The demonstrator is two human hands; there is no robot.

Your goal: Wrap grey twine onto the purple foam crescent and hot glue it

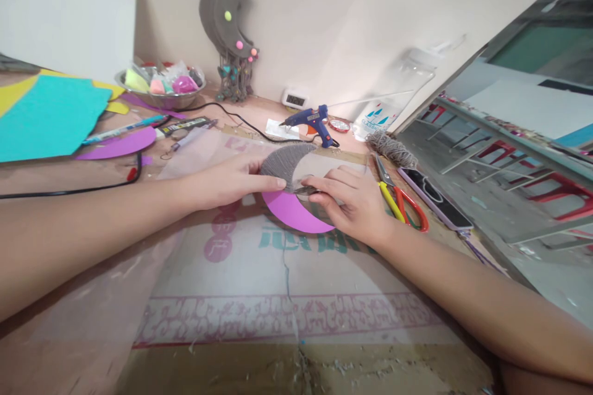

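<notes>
A crescent moon cutout has its upper half covered in rows of grey yarn, while its lower half shows bare purple. My left hand grips the yarn-covered part at its left edge, thumb on top and fingers behind. Close to the inner curve, my right hand pinches a small dark-grey bit that looks like a bunch of yarn. Its fingertips hide part of that bit and the crescent's lower tip lies beside the palm. Beneath both hands spreads a printed plastic sheet.
A blue glue gun stands behind the crescent. Scissors, a phone and a grey yarn skein lie right. Leftward are a metal bowl, turquoise sheet and purple offcut. A decorated moon leans against the wall.
</notes>
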